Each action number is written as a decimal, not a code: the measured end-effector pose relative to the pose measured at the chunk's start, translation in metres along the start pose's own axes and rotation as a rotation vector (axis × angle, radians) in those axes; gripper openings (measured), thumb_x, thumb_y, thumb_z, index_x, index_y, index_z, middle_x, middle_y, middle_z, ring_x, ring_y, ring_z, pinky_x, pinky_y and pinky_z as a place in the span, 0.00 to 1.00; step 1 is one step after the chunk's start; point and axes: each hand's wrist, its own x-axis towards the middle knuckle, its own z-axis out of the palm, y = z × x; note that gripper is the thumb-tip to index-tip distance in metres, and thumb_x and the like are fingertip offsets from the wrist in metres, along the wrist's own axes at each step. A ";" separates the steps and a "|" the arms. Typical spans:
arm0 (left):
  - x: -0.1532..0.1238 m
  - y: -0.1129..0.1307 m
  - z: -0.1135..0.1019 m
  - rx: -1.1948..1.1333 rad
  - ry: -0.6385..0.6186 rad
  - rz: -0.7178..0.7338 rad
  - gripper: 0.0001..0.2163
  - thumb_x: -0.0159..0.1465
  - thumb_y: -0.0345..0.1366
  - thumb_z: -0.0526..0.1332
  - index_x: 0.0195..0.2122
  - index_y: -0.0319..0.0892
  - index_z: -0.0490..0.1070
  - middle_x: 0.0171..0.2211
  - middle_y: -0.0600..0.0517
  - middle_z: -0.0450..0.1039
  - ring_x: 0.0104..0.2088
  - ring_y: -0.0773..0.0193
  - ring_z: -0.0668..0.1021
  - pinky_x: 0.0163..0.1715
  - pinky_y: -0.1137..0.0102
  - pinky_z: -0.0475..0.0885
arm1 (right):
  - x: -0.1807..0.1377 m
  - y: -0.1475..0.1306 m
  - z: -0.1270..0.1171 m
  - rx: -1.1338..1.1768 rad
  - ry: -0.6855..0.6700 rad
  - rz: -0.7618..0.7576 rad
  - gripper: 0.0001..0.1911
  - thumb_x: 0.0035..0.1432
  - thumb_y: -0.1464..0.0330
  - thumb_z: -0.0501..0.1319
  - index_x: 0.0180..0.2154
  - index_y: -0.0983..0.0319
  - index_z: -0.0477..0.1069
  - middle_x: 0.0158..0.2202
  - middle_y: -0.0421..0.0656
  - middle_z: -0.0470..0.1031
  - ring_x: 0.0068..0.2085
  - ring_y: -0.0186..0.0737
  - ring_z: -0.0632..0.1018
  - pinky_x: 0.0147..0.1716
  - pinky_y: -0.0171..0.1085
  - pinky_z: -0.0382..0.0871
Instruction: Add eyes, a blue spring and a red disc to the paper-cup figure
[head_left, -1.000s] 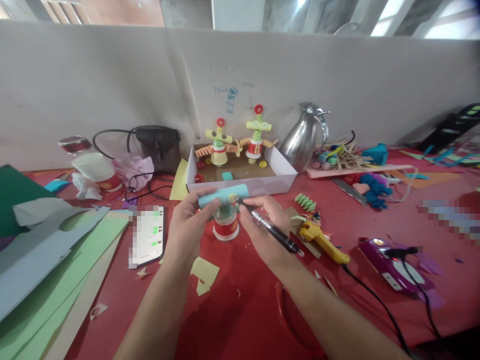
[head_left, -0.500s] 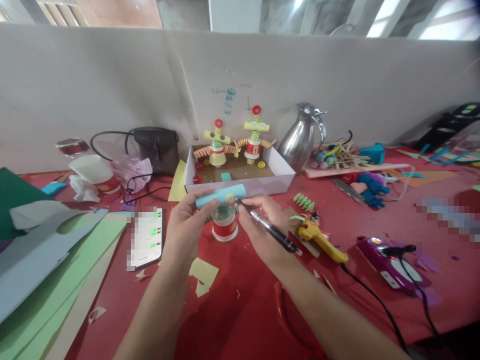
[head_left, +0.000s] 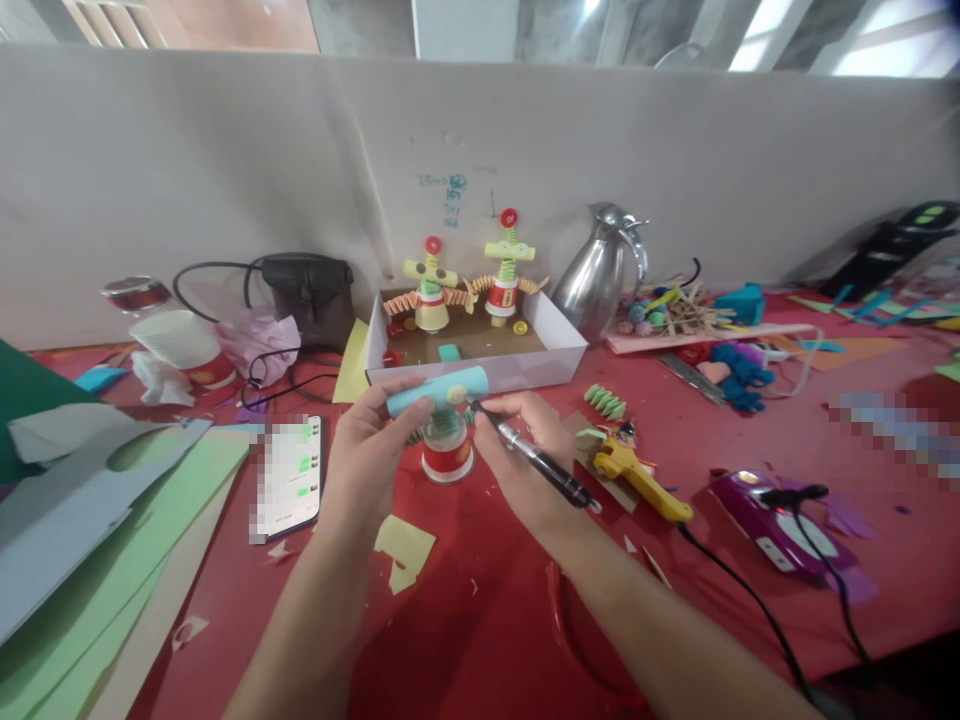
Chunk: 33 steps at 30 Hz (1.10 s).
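My left hand (head_left: pixel 367 455) is closed on a light blue paper roll (head_left: pixel 439 389), held level above a small red and white cup (head_left: pixel 447 452) with a green coil on top. A pale yellow disc (head_left: pixel 456 394) sits on the front of the roll. My right hand (head_left: pixel 525 450) grips a black and silver pen (head_left: pixel 536 456), and its tip touches the roll just right of the disc. Both hands are above the red table (head_left: pixel 495 600), in front of a white box (head_left: pixel 480 365).
The box holds two paper figures (head_left: pixel 469 285). A steel jug (head_left: pixel 600 275) stands to its right. A yellow glue gun (head_left: pixel 637 475) and a purple device (head_left: pixel 776 520) lie at right. A phone (head_left: pixel 289 475), green paper sheets (head_left: pixel 112 520) and a black bag (head_left: pixel 311 290) are at left.
Both hands keep their hold. The pen tip stays at the roll beside the disc. The view has shifted slightly.
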 end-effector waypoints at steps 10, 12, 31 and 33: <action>0.000 0.001 0.000 0.009 0.007 -0.016 0.16 0.55 0.38 0.71 0.45 0.43 0.76 0.38 0.50 0.79 0.37 0.63 0.79 0.41 0.68 0.72 | 0.002 -0.001 0.001 0.023 -0.001 -0.013 0.03 0.58 0.69 0.65 0.36 0.57 0.74 0.34 0.38 0.79 0.38 0.40 0.79 0.42 0.43 0.71; 0.000 0.001 0.000 0.012 0.007 -0.014 0.16 0.55 0.38 0.71 0.45 0.43 0.76 0.38 0.50 0.79 0.37 0.63 0.79 0.40 0.68 0.73 | 0.001 0.000 0.001 0.018 0.003 -0.010 0.03 0.58 0.69 0.66 0.36 0.57 0.74 0.33 0.38 0.79 0.38 0.40 0.79 0.42 0.43 0.71; 0.000 0.001 0.000 -0.002 -0.002 -0.001 0.14 0.56 0.37 0.71 0.43 0.44 0.77 0.39 0.51 0.79 0.36 0.65 0.79 0.40 0.69 0.73 | 0.000 -0.002 0.001 0.006 -0.006 -0.027 0.03 0.56 0.70 0.66 0.34 0.58 0.74 0.33 0.39 0.80 0.38 0.41 0.79 0.43 0.45 0.69; 0.000 0.001 0.000 -0.002 0.001 -0.005 0.14 0.56 0.37 0.71 0.43 0.44 0.77 0.38 0.52 0.79 0.36 0.66 0.78 0.40 0.70 0.73 | -0.001 -0.002 0.000 0.007 -0.007 -0.023 0.03 0.56 0.70 0.66 0.35 0.58 0.74 0.34 0.39 0.80 0.38 0.41 0.79 0.43 0.45 0.69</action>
